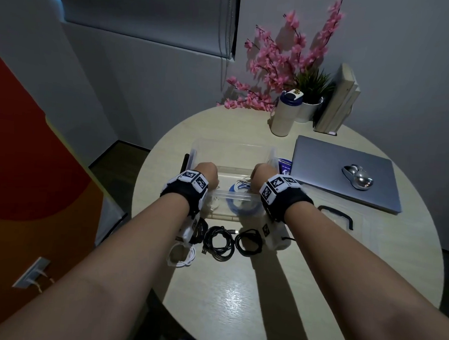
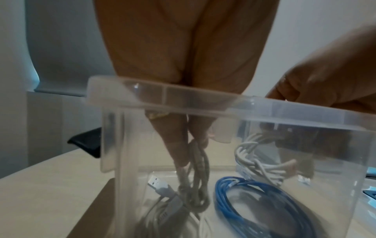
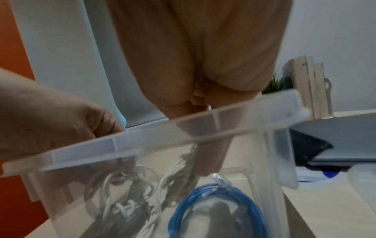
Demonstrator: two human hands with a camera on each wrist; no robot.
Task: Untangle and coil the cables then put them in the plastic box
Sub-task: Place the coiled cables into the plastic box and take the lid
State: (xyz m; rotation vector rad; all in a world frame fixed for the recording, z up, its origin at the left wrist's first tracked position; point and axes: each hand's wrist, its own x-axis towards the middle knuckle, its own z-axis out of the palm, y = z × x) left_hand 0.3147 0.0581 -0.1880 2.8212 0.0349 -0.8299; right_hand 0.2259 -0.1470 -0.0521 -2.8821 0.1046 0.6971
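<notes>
The clear plastic box [image 1: 232, 147] stands mid-table, and both hands reach down into it. My left hand [image 2: 191, 154] pinches a coiled grey cable [image 2: 200, 180] that hangs to the box floor on the left. My right hand [image 3: 200, 165] pinches a white cable bundle [image 3: 177, 177] just above a blue coil [image 3: 215, 199] lying in the box. In the head view the left hand [image 1: 208, 174] and right hand [image 1: 262, 175] hide their fingers. Two black coils [image 1: 218, 243] [image 1: 249, 242] and a white cable [image 1: 182, 256] lie on the table in front of the box.
A closed laptop [image 1: 330, 172] with a mouse [image 1: 357, 176] on it lies to the right. The box lid [image 1: 355, 228] with a black clip lies at front right. A bottle [image 1: 285, 113], pink flowers [image 1: 280, 68] and a plant stand at the back.
</notes>
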